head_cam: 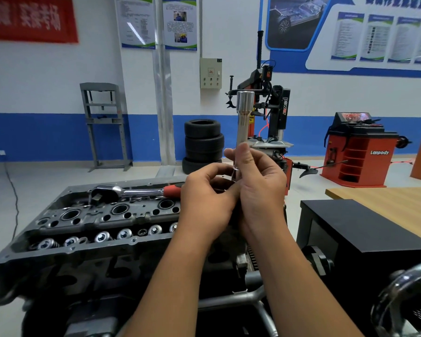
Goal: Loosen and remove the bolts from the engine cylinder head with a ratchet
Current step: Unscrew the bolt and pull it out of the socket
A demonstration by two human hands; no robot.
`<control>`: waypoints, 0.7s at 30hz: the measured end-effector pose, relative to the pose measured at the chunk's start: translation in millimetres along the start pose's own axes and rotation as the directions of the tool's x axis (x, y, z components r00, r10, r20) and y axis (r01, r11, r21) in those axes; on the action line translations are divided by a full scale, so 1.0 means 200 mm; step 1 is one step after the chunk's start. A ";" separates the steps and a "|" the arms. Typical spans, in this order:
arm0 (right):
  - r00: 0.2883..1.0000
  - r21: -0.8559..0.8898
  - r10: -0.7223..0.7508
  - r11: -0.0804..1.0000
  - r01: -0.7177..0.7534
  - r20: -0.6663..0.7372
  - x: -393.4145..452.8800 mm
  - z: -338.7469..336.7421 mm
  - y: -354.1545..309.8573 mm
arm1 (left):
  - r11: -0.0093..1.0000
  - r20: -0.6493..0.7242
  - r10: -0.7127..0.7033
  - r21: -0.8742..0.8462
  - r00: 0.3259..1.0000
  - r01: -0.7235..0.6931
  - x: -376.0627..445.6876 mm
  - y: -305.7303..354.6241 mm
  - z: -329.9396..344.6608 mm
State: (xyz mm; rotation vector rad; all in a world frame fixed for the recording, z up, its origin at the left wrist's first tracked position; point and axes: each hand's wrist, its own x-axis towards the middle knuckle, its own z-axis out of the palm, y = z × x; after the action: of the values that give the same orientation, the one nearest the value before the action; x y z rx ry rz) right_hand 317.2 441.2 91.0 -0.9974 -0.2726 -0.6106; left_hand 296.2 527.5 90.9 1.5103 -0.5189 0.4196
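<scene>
The right hand [259,190] curls its fingers around the bottom of a long shiny socket [244,122] and holds it straight up. The left hand [206,200] is pressed against it, with its fingers curled in at the same low end. Something small may be between those fingers, but it is hidden, so I cannot tell if it is a bolt.

Just to the left of the left hand lies the ratchet [131,190]. Its red handle almost touches the knuckles. No hand holds it. It rests on top of the cylinder head [88,229], which spreads out below and to the left of both hands. One bolt [142,231] sits in its hole there, near the left wrist.

I think the step now is working on the socket, either getting a bolt out of it or getting it ready. Next, the socket likely has to go back on the square end of the ratchet, and then down straight over that bolt.
</scene>
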 end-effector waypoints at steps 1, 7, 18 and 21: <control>1.000 0.001 -0.010 1.000 0.010 -0.003 0.00 0.00 0.00 | 1.000 -0.014 0.007 0.006 1.000 -0.006 0.00 0.00 0.00; 1.000 -0.031 -0.018 0.999 0.018 0.000 0.00 -0.01 -0.01 | 0.998 0.115 0.029 -0.050 0.993 -0.023 -0.01 0.04 -0.01; 0.999 -0.064 -0.022 0.998 0.024 0.028 0.00 0.00 -0.01 | 0.998 0.120 0.016 -0.069 0.993 -0.007 0.00 0.03 -0.02; 0.999 -0.007 0.007 1.000 -0.006 0.046 0.00 0.00 -0.01 | 0.999 0.021 0.020 -0.025 1.000 -0.020 0.01 0.00 -0.01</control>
State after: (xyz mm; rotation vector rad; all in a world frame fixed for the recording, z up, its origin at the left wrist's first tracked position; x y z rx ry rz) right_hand 316.3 439.9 92.3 -1.0191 -0.3078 -0.5836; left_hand 297.1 529.4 91.8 1.4878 -0.5544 0.4118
